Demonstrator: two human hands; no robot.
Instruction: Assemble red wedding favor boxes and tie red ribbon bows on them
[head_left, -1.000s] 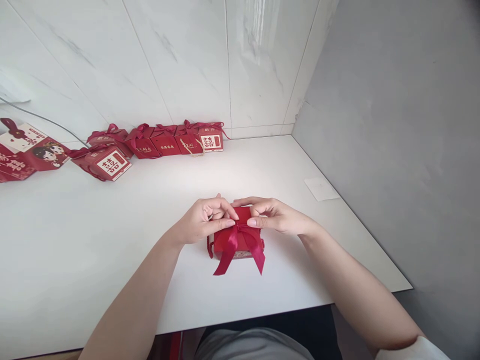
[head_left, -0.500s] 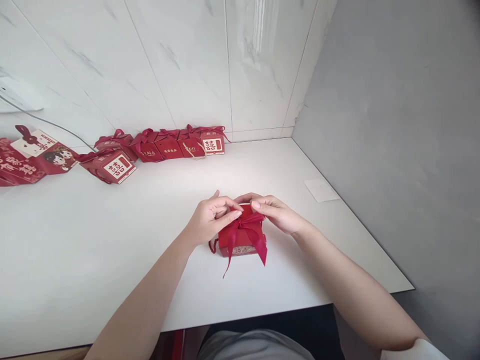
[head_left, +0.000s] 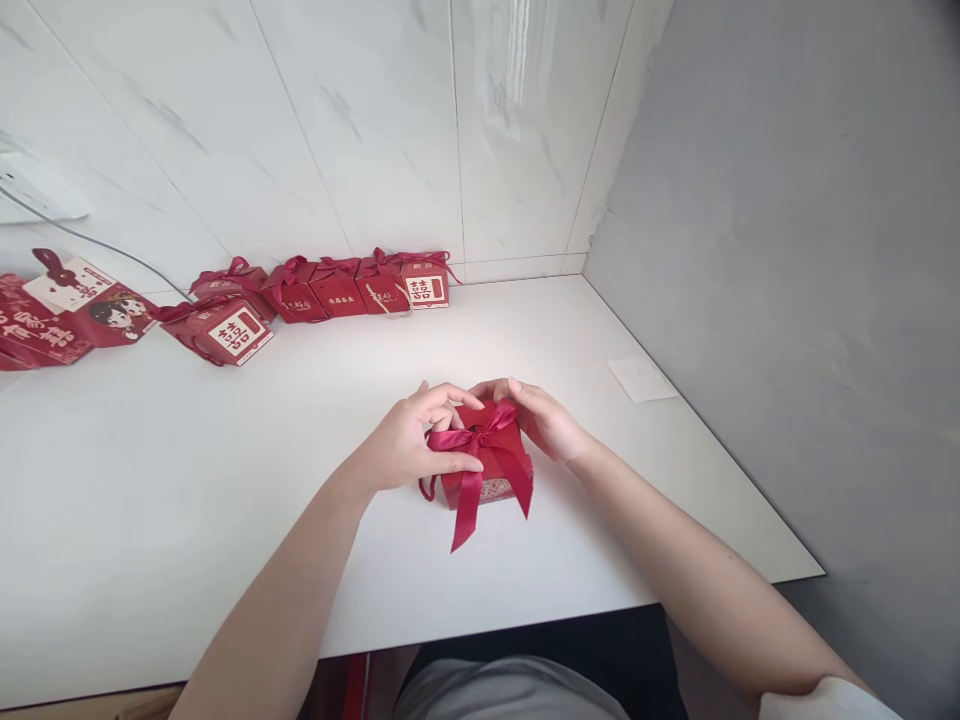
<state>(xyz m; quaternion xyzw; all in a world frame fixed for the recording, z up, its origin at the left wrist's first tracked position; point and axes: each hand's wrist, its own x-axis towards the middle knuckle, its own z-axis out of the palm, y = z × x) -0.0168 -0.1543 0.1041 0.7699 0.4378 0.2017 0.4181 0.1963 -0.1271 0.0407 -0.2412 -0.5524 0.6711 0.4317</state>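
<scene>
Left hand half open in the head view, thumb and fingers parted about the ribbon bow; right hand cupped behind the red box, grip hidden. Sits on the white surface between both hands. Probably light, crushable card, slippery ribbon; best held by side walls. Reads 囍 on two rear boxes, 安居乐业 on another box.

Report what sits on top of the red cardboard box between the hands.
A glossy crimson ribbon bow sits on the red cardboard box. The bow, left hand and right hand hide parts of the box's top.
</scene>
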